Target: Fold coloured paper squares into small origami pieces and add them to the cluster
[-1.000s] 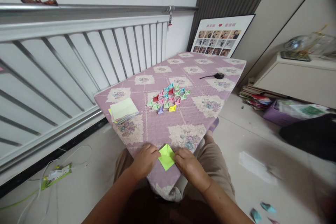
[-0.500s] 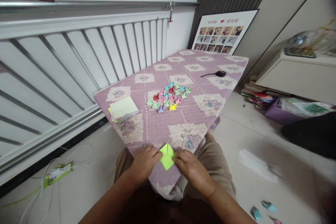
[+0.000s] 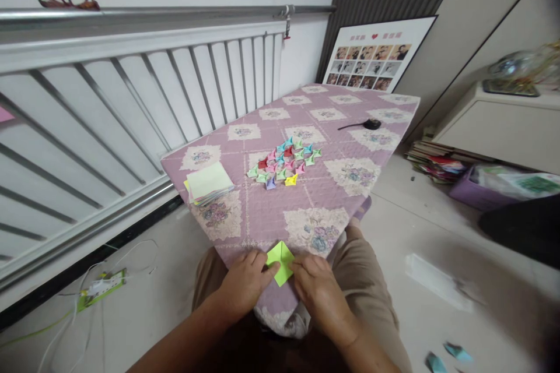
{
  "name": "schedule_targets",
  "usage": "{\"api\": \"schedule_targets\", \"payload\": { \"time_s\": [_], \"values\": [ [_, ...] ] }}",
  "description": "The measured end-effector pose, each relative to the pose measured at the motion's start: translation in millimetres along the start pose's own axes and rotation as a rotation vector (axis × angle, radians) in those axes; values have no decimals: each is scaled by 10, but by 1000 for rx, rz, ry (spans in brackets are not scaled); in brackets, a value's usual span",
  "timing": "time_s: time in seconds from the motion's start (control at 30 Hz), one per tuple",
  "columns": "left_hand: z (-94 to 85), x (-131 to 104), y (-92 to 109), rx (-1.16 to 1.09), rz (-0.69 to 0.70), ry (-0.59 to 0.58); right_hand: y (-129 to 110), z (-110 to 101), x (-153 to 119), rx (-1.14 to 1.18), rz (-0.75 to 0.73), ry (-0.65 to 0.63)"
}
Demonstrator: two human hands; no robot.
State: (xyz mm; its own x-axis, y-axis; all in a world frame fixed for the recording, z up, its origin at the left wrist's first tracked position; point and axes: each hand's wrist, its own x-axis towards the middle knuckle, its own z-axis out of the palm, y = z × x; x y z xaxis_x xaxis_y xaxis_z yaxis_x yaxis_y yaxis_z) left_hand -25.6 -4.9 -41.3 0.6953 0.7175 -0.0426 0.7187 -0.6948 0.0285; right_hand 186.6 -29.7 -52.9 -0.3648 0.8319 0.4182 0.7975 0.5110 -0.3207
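A bright green square of folded paper (image 3: 281, 256) lies like a diamond on the tablecloth near the table's front corner, a crease running down from its top point. My left hand (image 3: 245, 280) grips its left corner, the thumb laid across the paper. On the other side my right hand (image 3: 318, 284) holds the right corner, fingers bent and pressed together. Farther up the table stand several small folded paper figures (image 3: 287, 158) in green, pink, blue, red, purple and yellow. A stack of paper sheets (image 3: 210, 182) rests at the table's left edge.
The table has a purple floral cloth (image 3: 266, 210). A black spoon-like object (image 3: 371, 123) lies toward its far right. A white radiator (image 3: 196, 87) borders the left side. On the floor are a power strip (image 3: 102, 288) and blue paper pieces (image 3: 457, 351).
My left thumb has slid inward over the green paper, from its edge to nearer its middle. The right hand stays at its corner. The whole view has shifted slightly.
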Motion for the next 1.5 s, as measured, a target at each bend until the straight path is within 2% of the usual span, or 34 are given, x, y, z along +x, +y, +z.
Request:
{"api": "schedule_targets", "payload": {
  "time_s": [0.1,0.23,0.5,0.73,0.9,1.03,1.17,1.27,1.5],
  "values": [
    [-8,4,18,0,-12,13,-108,115,59,6,13,-3],
    [41,-21,27,24,-18,32,-127,222,36,-20,12,-16],
    [74,-105,74,47,-219,43,-110,170,-127,-58,-24,-32],
    [29,-56,183,13,-319,71,-128,176,-227,-73,54,-4],
    [29,53,355,-157,-275,186,-143,169,-203,-48,65,-22],
    [91,69,448,-303,-298,163,-112,131,-144,15,63,3],
    [121,42,461,-327,-324,157,20,104,5,134,153,43],
    [98,40,458,-329,-338,143,111,105,126,95,278,81],
    [65,38,463,-311,-340,158,75,98,198,97,395,18]
  ]
}}
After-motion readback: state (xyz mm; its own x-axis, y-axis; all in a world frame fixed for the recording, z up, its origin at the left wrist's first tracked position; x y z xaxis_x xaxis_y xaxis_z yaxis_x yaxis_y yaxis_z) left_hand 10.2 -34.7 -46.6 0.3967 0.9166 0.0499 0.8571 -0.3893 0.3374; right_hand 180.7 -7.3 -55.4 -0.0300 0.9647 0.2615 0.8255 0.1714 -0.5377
